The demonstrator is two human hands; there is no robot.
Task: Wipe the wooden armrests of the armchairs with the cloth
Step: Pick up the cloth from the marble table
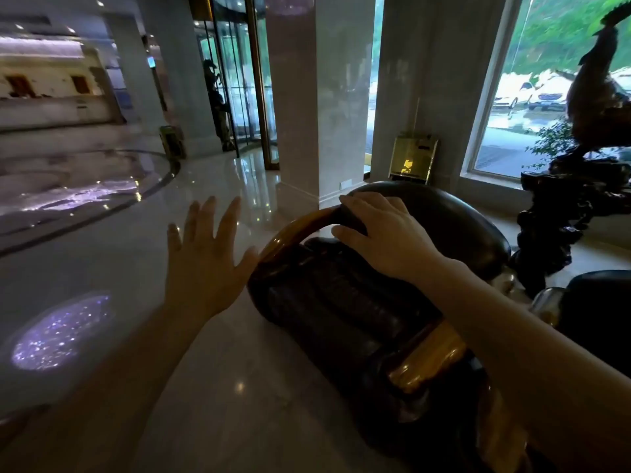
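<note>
A dark leather armchair [341, 302] stands low in front of me, with curved glossy wooden armrests. My right hand [386, 233] lies on top of the far armrest [290, 230], fingers curled over a dark cloth [351, 218] that is pressed against the wood. Most of the cloth is hidden under the hand. The near armrest [426, 363] shows below my right forearm. My left hand [201, 264] hovers over the floor left of the chair, fingers spread and holding nothing.
A second dark armchair [594, 302] sits at the right edge. Behind it a dark carved stand with a sculpture [563, 216] fills the window corner. A marble pillar [300, 97], a gold bin [413, 158] and a revolving door with a person [218, 107] lie beyond. Polished floor [102, 268] spreads left.
</note>
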